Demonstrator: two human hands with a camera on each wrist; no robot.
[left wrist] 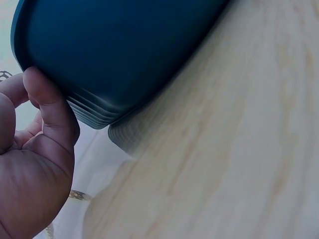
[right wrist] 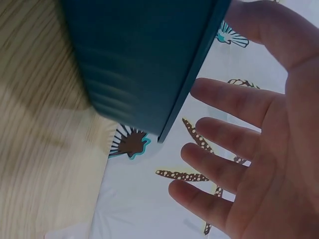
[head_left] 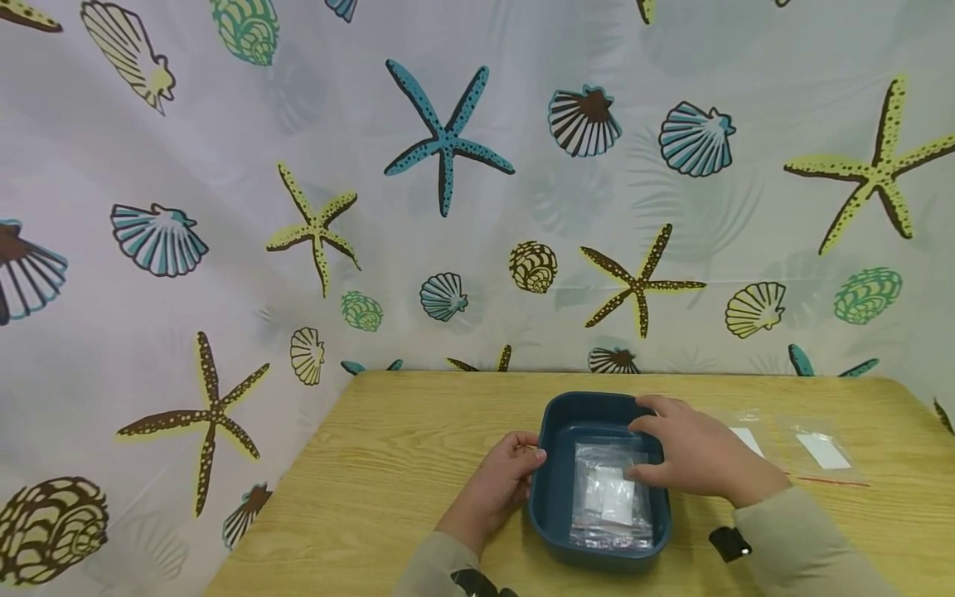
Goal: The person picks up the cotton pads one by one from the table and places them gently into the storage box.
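Observation:
A dark blue plastic bin (head_left: pixel 550 506) with rounded corners stands on the table. Inside it lie clear zip bags (head_left: pixel 603 497) with white pieces in them, stacked over one another. My left hand (head_left: pixel 496 482) pinches the bin's left rim, thumb at the edge and fingers along the outside. Over the right side of the bin is my right hand (head_left: pixel 701 456), its fingers spread and reaching across the rim. In the right wrist view its fingers (right wrist: pixel 219 164) are extended beside the bin's outer wall (right wrist: pixel 139 64), holding nothing.
Right of the bin, partly behind the right hand, more clear bags (head_left: pixel 824 452) with white pieces lie flat on the wooden table (head_left: pixel 388 464). A curtain (head_left: pixel 477 249) printed with shells and starfish hangs behind the table and on its left.

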